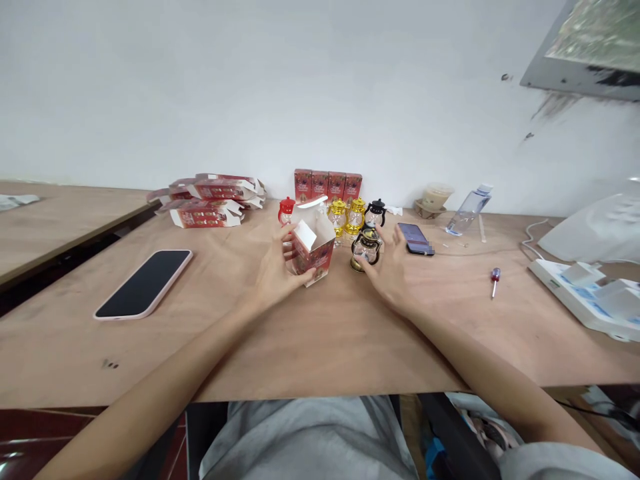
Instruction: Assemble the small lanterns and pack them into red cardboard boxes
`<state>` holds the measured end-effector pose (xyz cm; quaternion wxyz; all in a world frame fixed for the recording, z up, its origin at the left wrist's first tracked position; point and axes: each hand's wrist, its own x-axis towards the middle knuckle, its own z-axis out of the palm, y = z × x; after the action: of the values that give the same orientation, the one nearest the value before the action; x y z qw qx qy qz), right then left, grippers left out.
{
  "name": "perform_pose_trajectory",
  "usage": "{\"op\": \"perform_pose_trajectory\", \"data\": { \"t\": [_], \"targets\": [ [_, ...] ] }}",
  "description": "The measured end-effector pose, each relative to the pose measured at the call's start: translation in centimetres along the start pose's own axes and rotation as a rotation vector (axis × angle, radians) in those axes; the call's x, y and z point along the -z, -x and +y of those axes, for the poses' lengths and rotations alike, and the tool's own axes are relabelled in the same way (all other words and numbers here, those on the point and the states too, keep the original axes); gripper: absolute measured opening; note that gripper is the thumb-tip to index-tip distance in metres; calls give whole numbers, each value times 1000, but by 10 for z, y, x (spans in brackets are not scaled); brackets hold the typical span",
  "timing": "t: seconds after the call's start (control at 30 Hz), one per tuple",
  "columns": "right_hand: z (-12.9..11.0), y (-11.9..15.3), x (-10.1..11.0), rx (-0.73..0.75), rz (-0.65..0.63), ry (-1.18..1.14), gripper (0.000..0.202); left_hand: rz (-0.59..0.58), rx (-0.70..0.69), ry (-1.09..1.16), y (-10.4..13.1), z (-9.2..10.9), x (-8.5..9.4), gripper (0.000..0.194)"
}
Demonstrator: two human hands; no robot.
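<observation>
Left grip [277,269] is pinching the open red box [321,259]; right grip [393,270] is pinching a dark lantern [367,248] between thumb and fingers!

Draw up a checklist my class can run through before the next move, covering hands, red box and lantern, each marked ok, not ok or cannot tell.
1. Left hand holding the open red box: ok.
2. Box flaps clear of the opening: cannot tell, view partly blocked.
3. Right hand on the bronze-and-black lantern: ok.
4. Lantern lifted off the table: cannot tell.
5. Screwdriver apart from both hands: ok.
</observation>
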<state>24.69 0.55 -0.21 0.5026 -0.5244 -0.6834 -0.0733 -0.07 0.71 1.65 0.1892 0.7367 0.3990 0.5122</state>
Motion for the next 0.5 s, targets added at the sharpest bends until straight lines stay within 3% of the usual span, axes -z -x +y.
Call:
{"op": "perform_pose_trajectory", "data": {
  "t": [0.1, 0.23, 0.3, 0.37, 0.5],
  "targets": [
    [10, -3, -5, -109, -149, -173, 68, -40, -11, -73, 0, 2, 2, 90],
    [3, -13, 2, -158, -66, -391, 73, -66, 4, -62, 0, 9, 4, 82],
    [-15, -23, 14, -157, 32, -589, 82, -71, 24, -39, 0, 11, 4, 83],
    [-41, -33, 26, -133, 38, -785, 79, -96, 36, -14, 0, 10, 3, 86],
    [-90, -46, 37, -101, -193, -998, 67, -126, -41, 68, 2, 8, 0, 89]
  ]
}}
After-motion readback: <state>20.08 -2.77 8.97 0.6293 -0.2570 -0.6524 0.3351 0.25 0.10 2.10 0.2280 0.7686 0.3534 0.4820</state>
